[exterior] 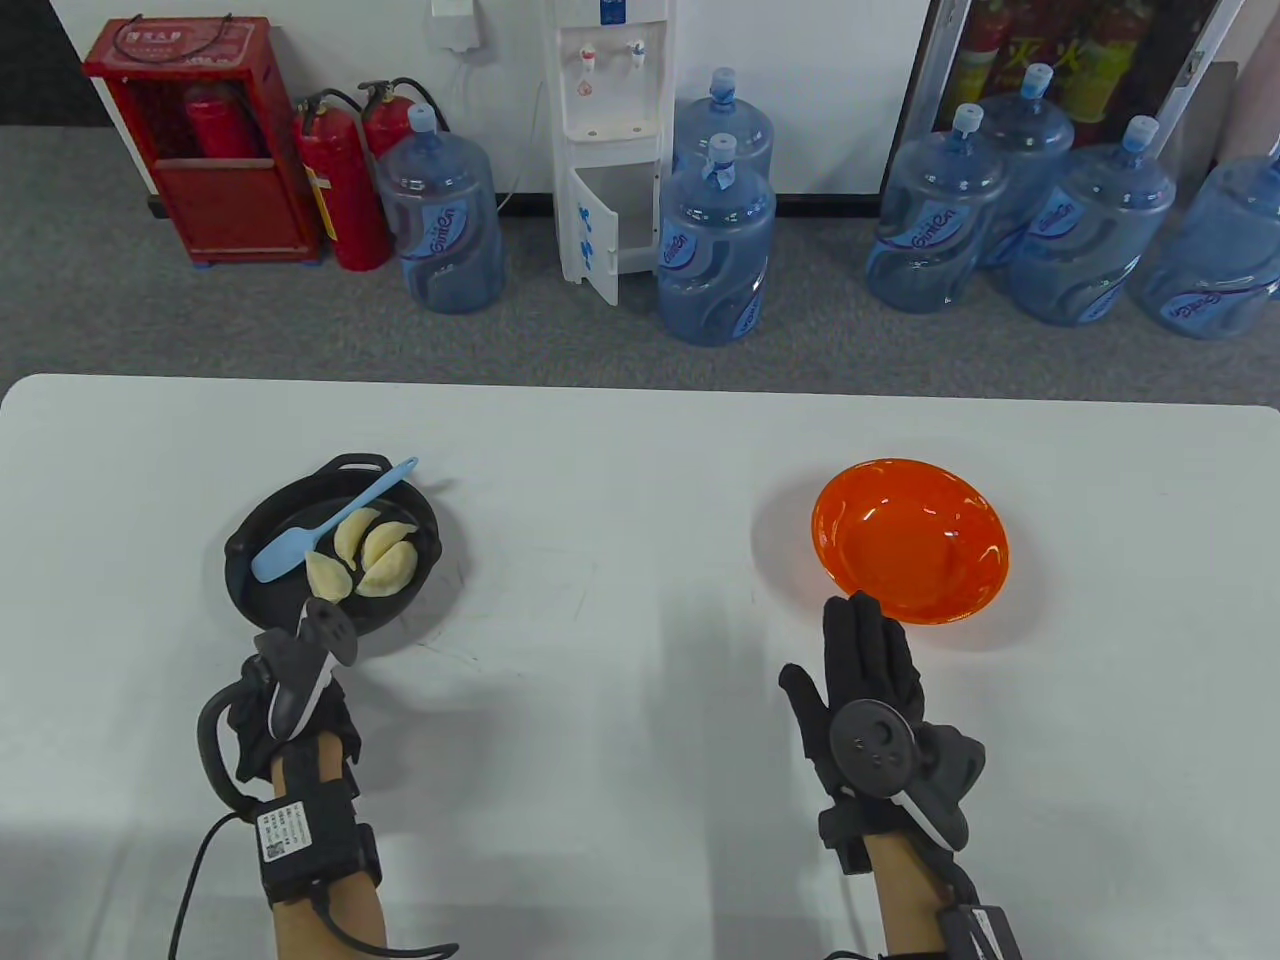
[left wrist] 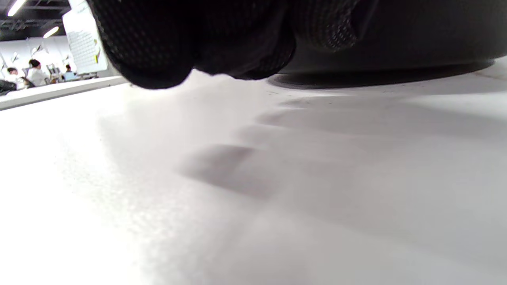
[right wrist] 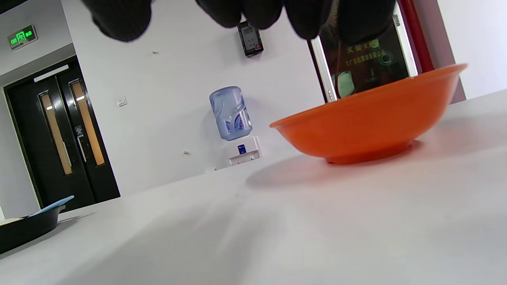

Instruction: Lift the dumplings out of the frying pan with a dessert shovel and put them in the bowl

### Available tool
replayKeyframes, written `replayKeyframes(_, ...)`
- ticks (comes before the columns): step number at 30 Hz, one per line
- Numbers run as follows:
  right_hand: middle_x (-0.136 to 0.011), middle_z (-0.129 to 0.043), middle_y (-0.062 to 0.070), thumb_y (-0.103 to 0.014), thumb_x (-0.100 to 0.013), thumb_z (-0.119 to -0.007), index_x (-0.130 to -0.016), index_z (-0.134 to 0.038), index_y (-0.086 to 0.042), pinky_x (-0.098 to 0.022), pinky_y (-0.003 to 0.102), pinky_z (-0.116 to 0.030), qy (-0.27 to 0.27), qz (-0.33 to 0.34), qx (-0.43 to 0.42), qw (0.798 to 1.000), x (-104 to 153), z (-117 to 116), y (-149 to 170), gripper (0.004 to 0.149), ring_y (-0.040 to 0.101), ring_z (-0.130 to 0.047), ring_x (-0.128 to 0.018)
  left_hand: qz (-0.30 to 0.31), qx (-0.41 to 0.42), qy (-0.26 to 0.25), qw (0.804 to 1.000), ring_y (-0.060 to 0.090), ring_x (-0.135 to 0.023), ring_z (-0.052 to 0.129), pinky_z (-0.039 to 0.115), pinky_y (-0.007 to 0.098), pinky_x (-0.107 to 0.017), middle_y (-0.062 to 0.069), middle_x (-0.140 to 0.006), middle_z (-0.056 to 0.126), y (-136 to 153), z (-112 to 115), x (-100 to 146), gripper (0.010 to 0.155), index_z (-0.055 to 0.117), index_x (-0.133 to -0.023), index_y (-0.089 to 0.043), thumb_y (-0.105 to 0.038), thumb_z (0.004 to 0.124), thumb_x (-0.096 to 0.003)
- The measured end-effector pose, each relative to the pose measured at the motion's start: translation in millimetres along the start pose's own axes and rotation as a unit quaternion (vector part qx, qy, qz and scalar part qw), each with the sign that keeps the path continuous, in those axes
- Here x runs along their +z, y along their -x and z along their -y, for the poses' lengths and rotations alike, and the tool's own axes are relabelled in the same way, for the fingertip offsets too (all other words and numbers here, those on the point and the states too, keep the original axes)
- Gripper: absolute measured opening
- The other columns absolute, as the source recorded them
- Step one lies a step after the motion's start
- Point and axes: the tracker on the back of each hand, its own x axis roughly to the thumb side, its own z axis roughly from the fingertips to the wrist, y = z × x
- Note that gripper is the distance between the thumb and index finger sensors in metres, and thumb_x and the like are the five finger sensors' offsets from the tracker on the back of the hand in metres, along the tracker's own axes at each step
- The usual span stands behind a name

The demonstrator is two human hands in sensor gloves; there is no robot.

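Observation:
A black frying pan point(exterior: 272, 602) sits at the table's left and holds three pale dumplings point(exterior: 372, 556). A light blue dessert shovel point(exterior: 283, 555) lies across the pan, its handle pointing to the far right. No hand is on it. My left hand point(exterior: 290, 690) is at the pan's near rim, its fingers hidden under the tracker. In the left wrist view its gloved fingers point(left wrist: 158, 51) hang beside the pan's wall point(left wrist: 396, 59). The orange bowl point(exterior: 910, 540) stands empty at the right. My right hand point(exterior: 865, 650) lies flat just short of the bowl point(right wrist: 368, 126), fingers straight.
The white table point(exterior: 620, 650) stretches bare between pan and bowl. Behind its far edge are blue water jugs point(exterior: 715, 240), a water dispenser point(exterior: 610, 140) and red fire extinguishers point(exterior: 340, 190) on the floor.

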Motion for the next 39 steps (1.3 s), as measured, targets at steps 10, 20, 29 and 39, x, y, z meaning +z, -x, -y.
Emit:
replayKeyframes(10,-0.128,-0.027,0.018,-0.057,-0.066,-0.057,-0.124,-0.031,-0.012,-0.076,0.066,-0.05,-0.001,-0.009,-0.001,1.0,-1,1,4,0.077,0.047,-0.037,-0.113,0.026,-0.021,-0.026,0.999,0.007,-0.044,0.093,0.091,0.041,-0.049,0.006,-0.078,0.086,11,-2,-1,0.056,0.068,-0.101,-0.005,-0.04,0.065,-0.0583)
replayKeyframes(20,-0.127,-0.027,0.018,-0.058,-0.066,-0.058,-0.124,-0.032,-0.012,-0.076,0.066,-0.049,-0.003,-0.01,0.004,1.0,-1,0,4,0.078,0.047,-0.037,-0.113,0.09,-0.006,-0.081,0.993,0.008,-0.044,0.094,0.091,0.042,-0.049,0.005,-0.077,0.087,19,-30,6,0.055,0.07,-0.101,-0.006,-0.041,0.067,-0.0578)
replayKeyframes(29,-0.128,-0.027,0.018,-0.058,-0.066,-0.057,-0.124,-0.032,-0.012,-0.076,0.067,-0.048,-0.001,-0.014,0.0,1.0,-1,1,5,0.078,0.047,-0.036,-0.113,0.168,0.01,-0.132,0.977,0.008,-0.045,0.095,0.091,0.042,-0.05,0.005,-0.078,0.088,11,-62,29,0.056,0.07,-0.101,-0.007,-0.041,0.069,-0.0574)
replayKeyframes(39,-0.127,-0.027,0.018,-0.057,-0.066,-0.058,-0.124,-0.032,-0.012,-0.076,0.067,-0.048,0.002,-0.023,-0.008,1.0,-2,2,9,0.078,0.047,-0.035,-0.113,0.276,0.016,-0.158,0.948,0.007,-0.046,0.096,0.092,0.041,-0.052,0.004,-0.079,0.088,-8,-70,61,0.055,0.07,-0.102,-0.009,-0.042,0.069,-0.0574)
